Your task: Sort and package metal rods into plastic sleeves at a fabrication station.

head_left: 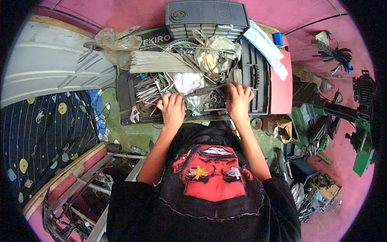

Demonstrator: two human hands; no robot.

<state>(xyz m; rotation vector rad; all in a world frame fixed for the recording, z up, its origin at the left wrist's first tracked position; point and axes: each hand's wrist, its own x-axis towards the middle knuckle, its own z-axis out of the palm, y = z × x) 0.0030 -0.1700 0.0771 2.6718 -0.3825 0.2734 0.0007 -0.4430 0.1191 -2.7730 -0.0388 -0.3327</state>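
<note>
A long dark strip (pixel 201 91) with a reddish stretch near its right end spans the gap between my hands, above the cluttered bench top. My left hand (pixel 173 108) is closed at its left end, fingers bent downward. At the right end my right hand (pixel 238 101) is closed too, its fingertips partly hidden. What kind of thing the strip is, I cannot make out. Under and behind it lie a crumpled white plastic bag (pixel 188 82) and several loose metal tools (pixel 150 92), left of centre. A bundle of pale thin rods (pixel 159 62) lies farther back.
A grey drawer cabinet (pixel 207 18) stands at the back. Clear plastic bags (pixel 213 52) sit before it. On the right are a black organizer tray (pixel 255 80) and a red panel (pixel 281 86). An adjustable wrench (pixel 134 114) lies at the front left edge. A white door (pixel 52 60) flanks the bench.
</note>
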